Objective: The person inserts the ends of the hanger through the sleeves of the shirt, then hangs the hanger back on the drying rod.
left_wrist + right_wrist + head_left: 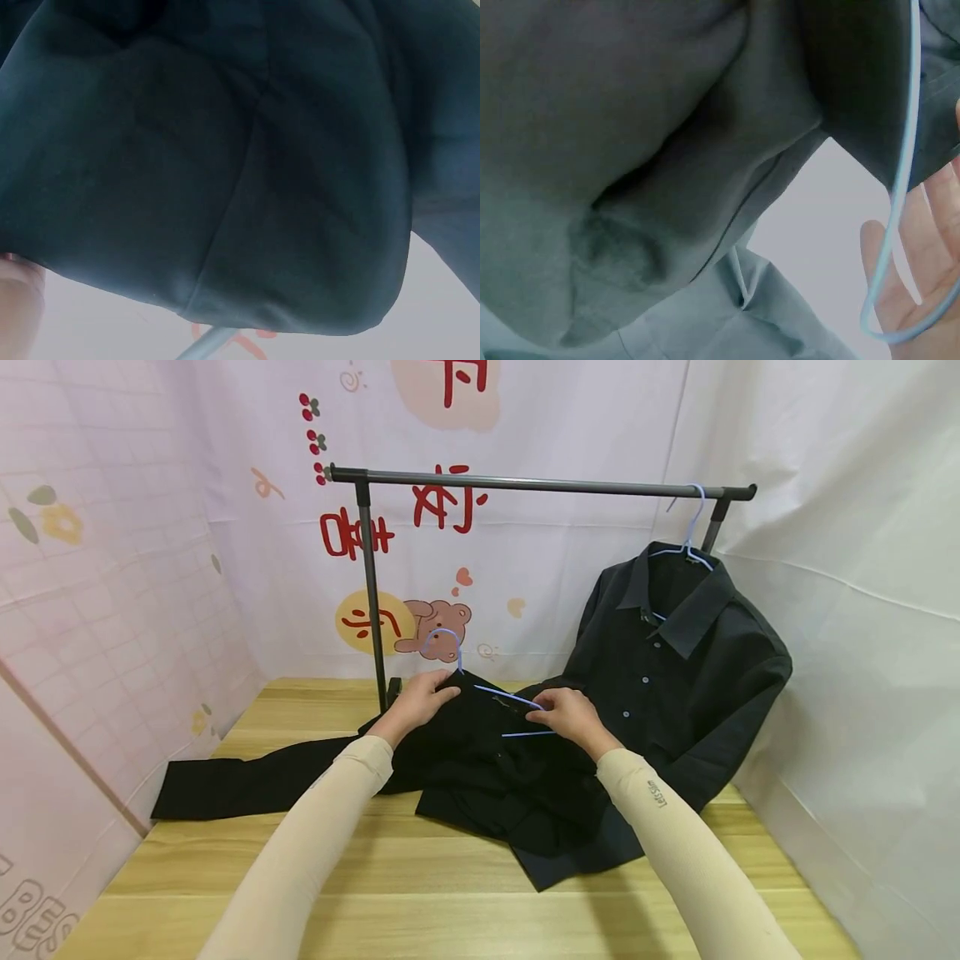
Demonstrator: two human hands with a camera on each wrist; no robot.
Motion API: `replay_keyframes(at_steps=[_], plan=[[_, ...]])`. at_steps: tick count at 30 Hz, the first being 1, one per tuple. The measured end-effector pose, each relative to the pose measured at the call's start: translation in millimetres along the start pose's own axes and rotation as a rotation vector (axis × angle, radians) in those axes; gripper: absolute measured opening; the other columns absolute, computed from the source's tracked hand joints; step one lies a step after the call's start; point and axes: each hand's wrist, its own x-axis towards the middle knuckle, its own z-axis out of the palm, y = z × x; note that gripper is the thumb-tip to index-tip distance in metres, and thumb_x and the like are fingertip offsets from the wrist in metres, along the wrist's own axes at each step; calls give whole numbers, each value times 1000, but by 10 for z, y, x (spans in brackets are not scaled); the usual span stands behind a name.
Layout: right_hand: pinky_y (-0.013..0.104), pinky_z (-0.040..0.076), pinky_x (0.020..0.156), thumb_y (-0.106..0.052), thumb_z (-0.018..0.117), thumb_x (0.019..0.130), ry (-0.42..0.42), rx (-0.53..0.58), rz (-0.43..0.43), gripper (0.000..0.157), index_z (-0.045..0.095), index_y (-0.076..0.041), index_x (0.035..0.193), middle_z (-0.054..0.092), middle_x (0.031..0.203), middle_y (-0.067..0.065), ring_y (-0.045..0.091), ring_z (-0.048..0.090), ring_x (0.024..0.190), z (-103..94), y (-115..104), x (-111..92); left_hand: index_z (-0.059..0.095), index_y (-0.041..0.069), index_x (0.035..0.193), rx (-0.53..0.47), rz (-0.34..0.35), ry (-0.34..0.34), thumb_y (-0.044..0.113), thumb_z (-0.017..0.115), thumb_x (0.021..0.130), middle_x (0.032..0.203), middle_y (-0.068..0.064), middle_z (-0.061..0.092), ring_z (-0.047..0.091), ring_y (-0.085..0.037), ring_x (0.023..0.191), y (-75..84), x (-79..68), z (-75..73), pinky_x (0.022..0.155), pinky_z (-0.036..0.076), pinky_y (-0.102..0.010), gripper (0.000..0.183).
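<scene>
A black shirt (465,752) is bunched on the table, one sleeve stretched out to the left. A light blue hanger (512,697) is partly inside it, its hook rising above the cloth. My left hand (422,700) grips the shirt's upper left part beside the hook; in the left wrist view, dark cloth (225,172) hides most of that hand. My right hand (567,717) holds the hanger's right end, which is outside the cloth. The right wrist view has the hanger's bent end (889,300) against that hand's fingers (922,225).
A grey metal rack (525,482) stands at the back of the wooden table (420,893). Another dark button-up shirt (675,685) hangs at its right end on a light blue hanger (688,539), and its lower part meets the bunched shirt. Printed white cloth (255,568) encloses the table.
</scene>
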Motion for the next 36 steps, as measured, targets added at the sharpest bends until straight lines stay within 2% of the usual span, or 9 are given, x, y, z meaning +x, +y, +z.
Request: replay_keyframes(at_steps=[4,6,9,15,19,22,26,32,36], plan=[[45,50,83,-31,76,88,1,24,14,30,74,-13,111,72,107,5,23,67,94,-18,41,-14,59,2,108,-21,-19,26,21,54,104,95,-16,56,54,-30,93,-52,-39,-69,83,43,-44,20],[45,51,83,-29,76,89,9,56,40,35,71,-11,118,73,108,7,23,68,94,-20,74,-23,56,4,101,-30,-34,44,21,55,104,86,-13,50,51,-29,85,-82,-58,-99,78,42,-42,18],[42,52,81,-27,75,90,27,136,98,44,64,-8,128,73,105,9,23,68,90,-18,129,-40,55,5,97,-42,-53,65,21,54,104,81,-10,45,47,-27,80,-127,-77,-133,74,39,-39,17],[43,53,85,-31,75,90,58,263,156,74,42,1,147,72,104,13,24,70,88,8,182,-56,60,3,115,-65,-76,90,20,53,104,104,-14,62,54,-27,99,-169,-92,-185,92,45,-44,21],[40,54,84,-35,75,90,61,374,220,83,33,2,151,71,110,16,20,71,85,61,188,-61,62,3,113,-81,-80,102,20,53,104,104,-16,62,54,-28,96,-158,-90,-210,90,44,-44,21],[36,56,78,-37,74,90,66,464,271,82,34,2,150,70,113,17,18,70,84,101,169,-69,63,4,114,-94,-79,111,20,53,104,104,-14,63,54,-27,95,-141,-87,-220,90,44,-43,21],[33,55,76,-43,70,92,54,497,303,77,41,2,147,70,112,15,18,70,86,153,109,-86,62,5,123,-101,-82,115,21,53,104,114,-13,64,56,-27,106,-131,-84,-232,98,43,-45,26],[33,55,74,-45,66,94,41,470,293,63,55,-1,138,71,107,13,18,70,85,215,0,-79,54,8,141,-131,-67,87,22,54,104,139,-11,57,51,-27,128,-87,-79,-248,109,37,-46,39],[30,54,65,-41,63,97,92,412,300,51,63,-2,129,71,91,10,16,68,73,243,-51,-69,56,5,135,-142,-68,61,24,54,104,140,-15,55,48,-29,130,-45,-83,-285,109,35,-47,36]])
